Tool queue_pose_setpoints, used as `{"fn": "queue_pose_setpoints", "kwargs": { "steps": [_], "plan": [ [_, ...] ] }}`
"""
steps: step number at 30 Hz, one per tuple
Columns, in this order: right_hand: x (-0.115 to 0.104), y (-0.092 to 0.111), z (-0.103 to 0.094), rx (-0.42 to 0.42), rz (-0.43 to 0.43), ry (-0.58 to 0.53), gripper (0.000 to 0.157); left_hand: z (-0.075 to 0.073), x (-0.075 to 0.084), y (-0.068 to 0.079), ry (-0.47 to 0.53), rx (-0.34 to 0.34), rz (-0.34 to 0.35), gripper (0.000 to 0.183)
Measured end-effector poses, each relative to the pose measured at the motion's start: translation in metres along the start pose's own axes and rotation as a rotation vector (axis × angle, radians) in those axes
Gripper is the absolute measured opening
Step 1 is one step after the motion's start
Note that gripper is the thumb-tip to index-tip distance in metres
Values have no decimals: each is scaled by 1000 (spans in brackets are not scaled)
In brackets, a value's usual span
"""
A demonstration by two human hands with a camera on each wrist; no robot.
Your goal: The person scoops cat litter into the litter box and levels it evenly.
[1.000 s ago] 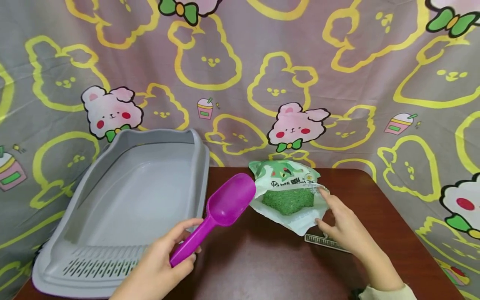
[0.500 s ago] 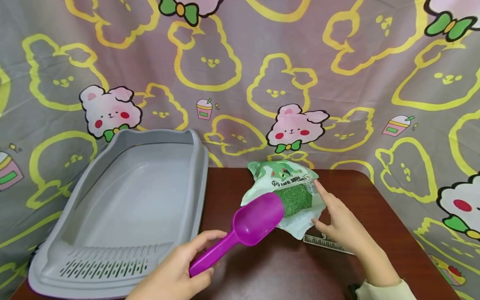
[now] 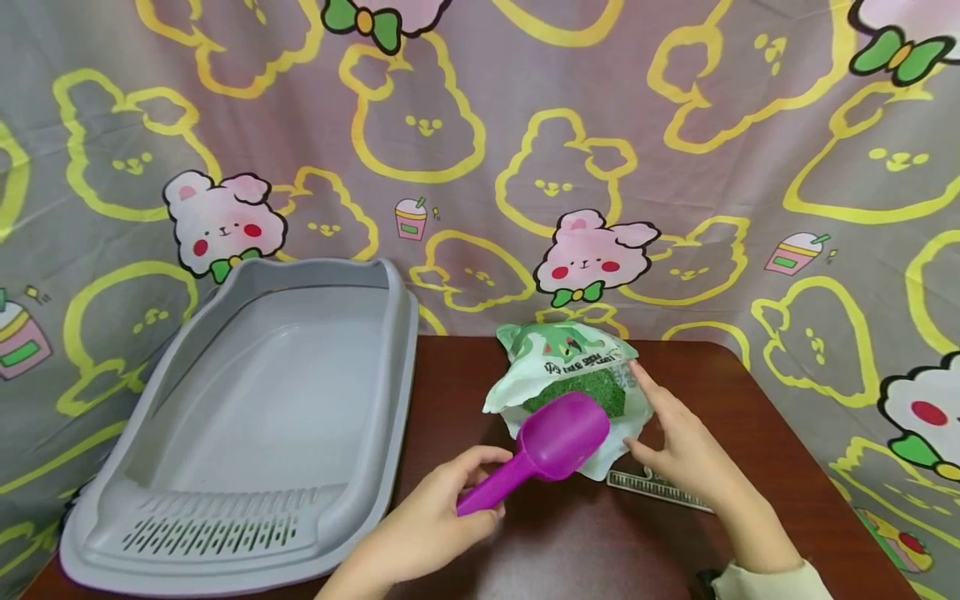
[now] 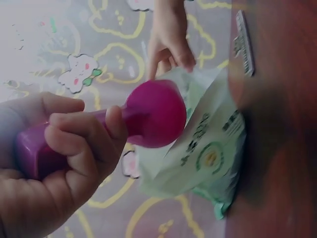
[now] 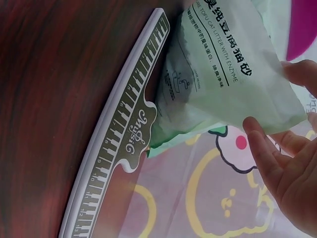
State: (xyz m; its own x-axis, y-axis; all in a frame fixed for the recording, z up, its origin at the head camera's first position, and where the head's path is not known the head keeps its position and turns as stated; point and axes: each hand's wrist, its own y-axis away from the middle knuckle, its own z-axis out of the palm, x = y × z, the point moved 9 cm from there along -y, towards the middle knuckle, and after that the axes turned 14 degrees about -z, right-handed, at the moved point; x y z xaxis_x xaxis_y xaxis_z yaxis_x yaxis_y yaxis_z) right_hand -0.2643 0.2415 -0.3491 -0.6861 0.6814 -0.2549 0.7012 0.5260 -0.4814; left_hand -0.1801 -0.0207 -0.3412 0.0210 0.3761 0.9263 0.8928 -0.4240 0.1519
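In the head view my left hand [image 3: 431, 525] grips the handle of a purple scoop [image 3: 566, 435]. The scoop's bowl overlaps the front of an opened cat litter bag [image 3: 562, 354], just before its mouth; no litter shows in the bowl. Green pellets [image 3: 600, 392] fill the bag's opening. At the bag's right side my right hand [image 3: 686, 442] holds the edge between spread thumb and fingers. The right wrist view shows those fingertips [image 5: 251, 125] against the pale printed bag [image 5: 223, 74]. Fingers wrap the scoop handle [image 4: 96, 119] in the left wrist view.
A large grey litter box [image 3: 397, 400] with a slotted front ledge stands on the left of the brown table [image 3: 465, 367]. A piano-key ruler [image 3: 660, 487] lies under my right forearm, close to the bag. Behind hangs a patterned curtain [image 3: 450, 75].
My left hand has carried the scoop rightward and slightly down, from beside the bag to in front of its mouth. The bag's upper flap has sagged lower over the pellets. My right hand barely moved.
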Motion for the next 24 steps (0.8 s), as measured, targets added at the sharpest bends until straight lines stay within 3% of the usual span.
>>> {"fn": "queue_pose_setpoints", "kwargs": {
  "steps": [6, 16, 24],
  "plan": [
    [-2, -1, 0, 5, -16, 6, 109, 16, -3, -18, 149, -68, -59, 52],
    [-2, 1, -1, 4, -1, 26, 109, 20, -11, -41, 188, 4, -144, 51],
    [-3, 0, -1, 9, -5, 20, 108, 26, -15, -50, 210, -11, -177, 52]
  ]
}}
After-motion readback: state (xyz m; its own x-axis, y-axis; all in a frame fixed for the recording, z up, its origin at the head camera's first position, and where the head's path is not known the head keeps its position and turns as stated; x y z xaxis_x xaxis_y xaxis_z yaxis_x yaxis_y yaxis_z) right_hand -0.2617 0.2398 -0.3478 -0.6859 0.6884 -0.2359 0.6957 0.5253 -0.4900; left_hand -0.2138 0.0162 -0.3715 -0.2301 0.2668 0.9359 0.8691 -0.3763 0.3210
